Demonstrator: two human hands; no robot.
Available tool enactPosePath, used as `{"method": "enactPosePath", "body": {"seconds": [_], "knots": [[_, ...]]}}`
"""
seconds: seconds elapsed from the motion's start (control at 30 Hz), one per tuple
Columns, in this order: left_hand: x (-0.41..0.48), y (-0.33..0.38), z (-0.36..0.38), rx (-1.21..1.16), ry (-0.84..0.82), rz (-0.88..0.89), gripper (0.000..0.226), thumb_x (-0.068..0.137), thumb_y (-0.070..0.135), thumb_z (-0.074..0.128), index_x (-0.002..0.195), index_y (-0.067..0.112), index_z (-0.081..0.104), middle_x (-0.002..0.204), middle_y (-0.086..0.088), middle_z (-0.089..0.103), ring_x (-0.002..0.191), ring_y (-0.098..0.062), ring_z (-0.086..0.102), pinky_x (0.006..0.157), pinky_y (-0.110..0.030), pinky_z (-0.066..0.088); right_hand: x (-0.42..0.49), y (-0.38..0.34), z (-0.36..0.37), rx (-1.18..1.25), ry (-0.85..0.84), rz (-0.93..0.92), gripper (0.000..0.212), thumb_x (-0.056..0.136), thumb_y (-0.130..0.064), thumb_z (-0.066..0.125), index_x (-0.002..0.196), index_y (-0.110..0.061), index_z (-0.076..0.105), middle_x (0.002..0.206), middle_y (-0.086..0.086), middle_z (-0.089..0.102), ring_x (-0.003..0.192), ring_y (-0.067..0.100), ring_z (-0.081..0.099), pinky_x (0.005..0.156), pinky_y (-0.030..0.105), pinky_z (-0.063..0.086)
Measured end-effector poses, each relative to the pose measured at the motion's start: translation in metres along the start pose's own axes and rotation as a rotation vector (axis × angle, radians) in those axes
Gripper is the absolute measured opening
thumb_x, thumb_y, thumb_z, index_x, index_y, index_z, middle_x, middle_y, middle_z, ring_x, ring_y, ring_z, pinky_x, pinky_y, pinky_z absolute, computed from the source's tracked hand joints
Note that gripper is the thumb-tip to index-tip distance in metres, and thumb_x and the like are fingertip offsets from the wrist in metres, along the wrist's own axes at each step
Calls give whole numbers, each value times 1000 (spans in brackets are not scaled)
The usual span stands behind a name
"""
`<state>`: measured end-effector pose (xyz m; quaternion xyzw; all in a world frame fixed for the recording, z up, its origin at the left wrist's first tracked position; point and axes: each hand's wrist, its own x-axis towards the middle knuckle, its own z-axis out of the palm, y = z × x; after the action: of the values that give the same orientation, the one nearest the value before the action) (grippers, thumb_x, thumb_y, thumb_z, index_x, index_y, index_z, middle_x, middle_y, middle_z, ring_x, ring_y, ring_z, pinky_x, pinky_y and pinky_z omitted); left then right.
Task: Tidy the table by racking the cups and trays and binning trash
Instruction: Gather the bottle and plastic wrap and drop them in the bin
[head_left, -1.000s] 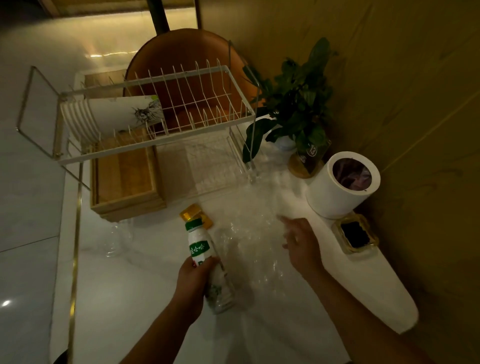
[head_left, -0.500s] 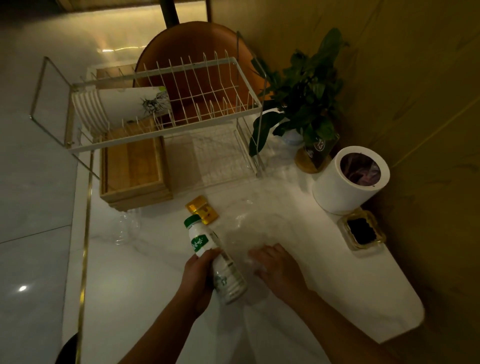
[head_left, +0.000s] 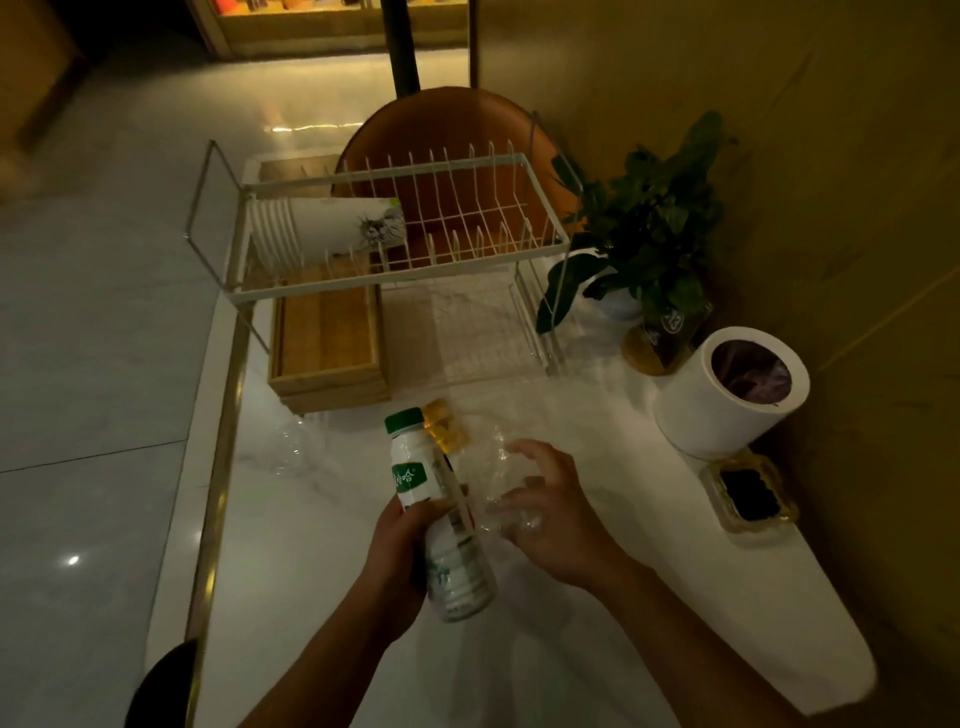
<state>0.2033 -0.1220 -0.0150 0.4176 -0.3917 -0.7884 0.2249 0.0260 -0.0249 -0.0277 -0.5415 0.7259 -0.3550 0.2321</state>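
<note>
White plastic: a bottle (head_left: 441, 519) with a green cap is clamped in the left hand (head_left: 400, 551), fingers wrapped round its middle, and is held tilted just above the table (head_left: 623, 623). The right hand (head_left: 556, 519) has its fingers curled round a piece of crumpled clear plastic (head_left: 498, 467) just beside the bottle.

Task status, as judged from the layout:
- Done: a stack of paper cups (head_left: 322, 228) lies on its side in the upper tier of the wire rack (head_left: 395, 275). Wooden trays (head_left: 327, 353) sit stacked under that tier.
- Left: the bottle and the clear plastic are not yet in the bin (head_left: 717, 410), which stands well apart at the right edge with its mouth open. A yellow-capped item (head_left: 444, 428) behind the bottle and a clear cup (head_left: 293, 447) near the trays remain on the table.

Surface: white marble-look top with a gold edge strip. A glass dish (head_left: 748, 499) with dark contents rests beside the bin.

Room: dim, warm lighting. A potted plant (head_left: 649, 228) stands by the wall, an orange chair (head_left: 441, 119) behind the rack, and glossy floor tiles (head_left: 93, 364) to the left.
</note>
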Motion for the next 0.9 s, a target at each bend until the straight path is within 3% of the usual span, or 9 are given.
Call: {"method": "enactPosePath", "body": {"seconds": [0.07, 0.13, 0.27, 0.33, 0.43, 0.5, 0.67, 0.8, 0.9], "knots": [[-10, 5, -9, -5, -19, 17, 42, 75, 22, 69, 114, 8, 66, 110, -26, 70, 95, -38, 71, 76, -44, 59, 0, -11, 0, 64, -70, 1, 16, 72, -31, 82, 87, -26, 77, 157, -28, 10, 146, 0, 11, 113, 18, 29], [-20, 10, -18, -6, -39, 30, 46, 76, 21, 67, 120, 6, 63, 111, -27, 69, 98, -40, 70, 78, -45, 59, 2, -30, 1, 154, -156, -14, 21, 70, -28, 82, 89, -33, 73, 160, -27, 8, 144, -9, 15, 108, 12, 33], [-44, 25, -41, -34, -92, 52, 43, 77, 21, 64, 117, 7, 65, 103, -23, 71, 90, -34, 71, 74, -42, 59, 5, -71, 16, 170, -175, 61, 64, 65, -32, 81, 114, -58, 48, 140, -29, 41, 123, -19, 42, 91, 10, 44], [-56, 32, -57, -53, -97, 55, 42, 74, 22, 67, 114, 10, 68, 102, -22, 71, 90, -34, 69, 77, -45, 59, 3, -86, 30, 130, -168, 100, 71, 68, -31, 79, 122, -61, 44, 127, -33, 52, 113, -16, 50, 85, 4, 44], [-75, 39, -86, -71, -98, 47, 61, 66, 28, 75, 122, 9, 63, 120, -24, 68, 104, -40, 66, 96, -58, 50, 1, -103, 47, -25, -125, 93, 63, 75, -18, 71, 130, -43, 55, 126, -23, 59, 112, -4, 57, 91, 8, 44], [-88, 40, -110, -89, -87, 50, 70, 64, 30, 76, 129, 11, 57, 125, -20, 67, 115, -40, 64, 99, -61, 50, -2, -116, 55, -92, -93, 97, 59, 74, -15, 69, 129, -37, 59, 125, -16, 64, 109, 3, 60, 91, 14, 47], [-113, 41, -169, -64, 36, 59, 66, 65, 28, 79, 125, 10, 57, 120, -23, 68, 111, -43, 65, 89, -56, 57, -12, -150, 80, -162, -43, 127, 55, 71, -13, 69, 122, -33, 65, 119, -9, 69, 105, 7, 64, 86, 13, 46], [-131, 35, -208, 193, 211, 64, 32, 83, 21, 74, 111, 12, 61, 101, -19, 73, 88, -33, 73, 70, -42, 60, -20, -177, 99, -189, -16, 153, 52, 69, -11, 67, 116, -33, 67, 116, -8, 71, 102, 9, 66, 84, 16, 47], [-148, 33, -231, 324, 301, 111, 24, 84, 18, 74, 103, 10, 62, 87, -14, 74, 78, -30, 74, 63, -34, 59, -22, -195, 113, -205, -38, 135, 52, 68, -11, 66, 115, -33, 67, 115, -7, 71, 100, 12, 66, 84, 21, 50]]}}
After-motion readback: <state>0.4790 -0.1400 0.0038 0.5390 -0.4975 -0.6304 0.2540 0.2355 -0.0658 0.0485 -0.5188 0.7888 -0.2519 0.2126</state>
